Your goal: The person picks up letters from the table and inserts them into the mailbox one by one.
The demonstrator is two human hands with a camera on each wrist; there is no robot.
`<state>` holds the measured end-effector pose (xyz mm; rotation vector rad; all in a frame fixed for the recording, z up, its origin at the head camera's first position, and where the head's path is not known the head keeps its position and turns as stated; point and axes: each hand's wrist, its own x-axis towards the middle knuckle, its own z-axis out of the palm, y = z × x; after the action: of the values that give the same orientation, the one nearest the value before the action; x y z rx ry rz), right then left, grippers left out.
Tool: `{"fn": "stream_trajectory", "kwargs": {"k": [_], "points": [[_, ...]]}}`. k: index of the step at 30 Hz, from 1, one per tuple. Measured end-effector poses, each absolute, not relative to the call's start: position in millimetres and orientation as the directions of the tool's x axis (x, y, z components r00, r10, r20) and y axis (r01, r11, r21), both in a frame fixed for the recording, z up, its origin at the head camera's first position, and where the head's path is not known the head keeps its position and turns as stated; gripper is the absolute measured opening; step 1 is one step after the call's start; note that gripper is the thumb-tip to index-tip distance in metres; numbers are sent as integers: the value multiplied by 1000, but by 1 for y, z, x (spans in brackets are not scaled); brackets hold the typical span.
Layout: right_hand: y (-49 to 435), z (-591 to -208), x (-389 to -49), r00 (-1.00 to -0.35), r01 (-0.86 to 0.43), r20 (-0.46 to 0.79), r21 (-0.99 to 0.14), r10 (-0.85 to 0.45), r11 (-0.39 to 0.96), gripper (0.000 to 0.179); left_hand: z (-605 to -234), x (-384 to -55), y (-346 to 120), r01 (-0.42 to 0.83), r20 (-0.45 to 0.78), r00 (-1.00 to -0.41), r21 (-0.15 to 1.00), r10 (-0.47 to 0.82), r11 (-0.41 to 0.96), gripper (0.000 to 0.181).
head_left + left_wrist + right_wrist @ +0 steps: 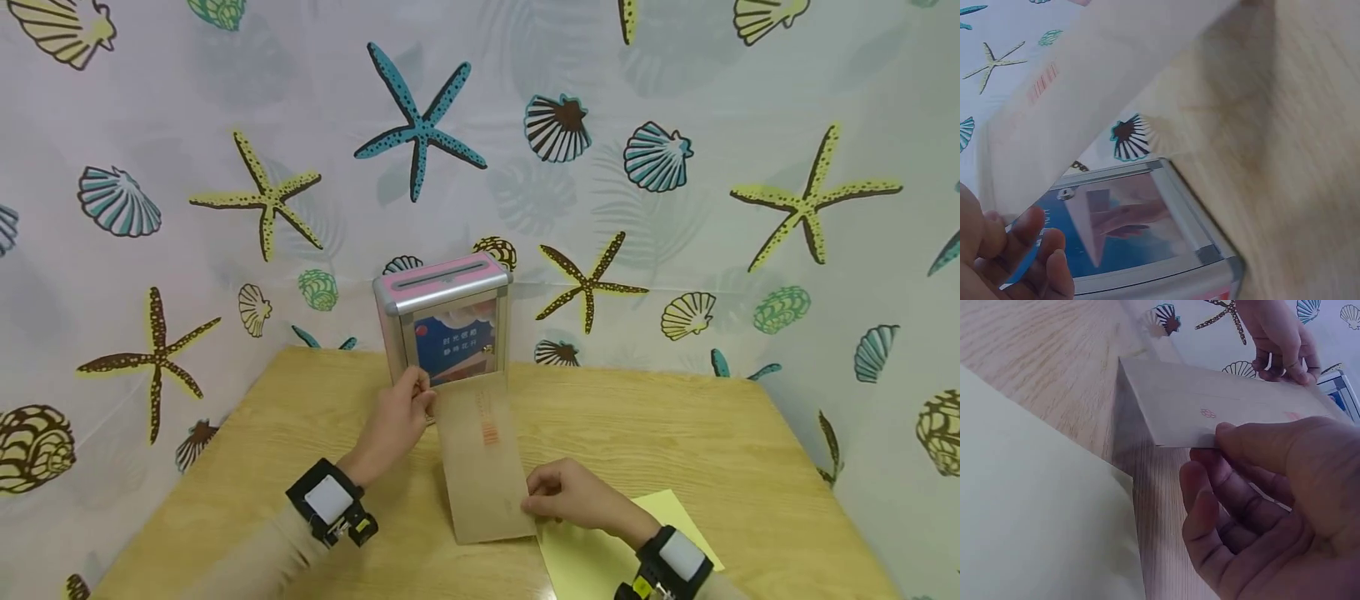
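Note:
A long brown paper envelope [483, 467] with red print is held up above the table, tilted, its far end in front of the box. My left hand [401, 414] pinches its far left corner between thumb and fingers. On the near right edge my right hand [573, 496] pinches it; the right wrist view shows the thumb on top of the envelope [1179, 406] and fingers beneath. Behind the envelope stands a pink and silver box [446, 292] with a slot in its top and a blue printed front panel, partly hidden by the envelope.
A yellow sheet of paper [600, 558] lies on the wooden table [675, 433] beneath and beside my right wrist. A white curtain [480, 192] printed with starfish and shells rises behind the table and along its sides.

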<state>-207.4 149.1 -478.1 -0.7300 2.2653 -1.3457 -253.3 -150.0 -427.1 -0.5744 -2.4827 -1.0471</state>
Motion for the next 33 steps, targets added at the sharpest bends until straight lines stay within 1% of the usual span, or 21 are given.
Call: {"fn": "stream_trajectory", "kwargs": {"k": [2,5,9,12,17,21,23,28,33], "points": [[150,-476,-208,-780,-215,-76,-899,-621,381,11,-418,-256,-150,537,543,-813,559,211,632,8],[151,-473,-209,-783,-231,-63,-894,-619,384,14,-405,-257,-148,566,572,-793,564,210,601,8],[150,-472,-209,-786,-253,-40,-889,-617,381,18,-394,-256,-145,573,560,-799,597,219,561,6],[150,-472,-209,-799,-287,-2,-877,-601,385,18,-389,-255,-142,560,541,-813,622,216,547,10],[150,-473,-212,-825,-306,48,-876,-562,374,18,-394,-255,-137,547,499,-831,655,244,522,22],[151,-473,-216,-839,-311,70,-875,-539,371,19,-405,-253,-130,567,473,-824,673,312,475,25],[151,-472,-217,-844,-319,79,-869,-531,378,20,-411,-251,-127,565,463,-825,681,323,467,25],[150,-469,-220,-855,-336,110,-862,-507,379,21,-416,-244,-118,531,423,-847,682,321,502,32],[152,-469,-221,-864,-303,99,-885,-494,354,21,-416,-240,-114,528,373,-849,644,375,554,36]]}}
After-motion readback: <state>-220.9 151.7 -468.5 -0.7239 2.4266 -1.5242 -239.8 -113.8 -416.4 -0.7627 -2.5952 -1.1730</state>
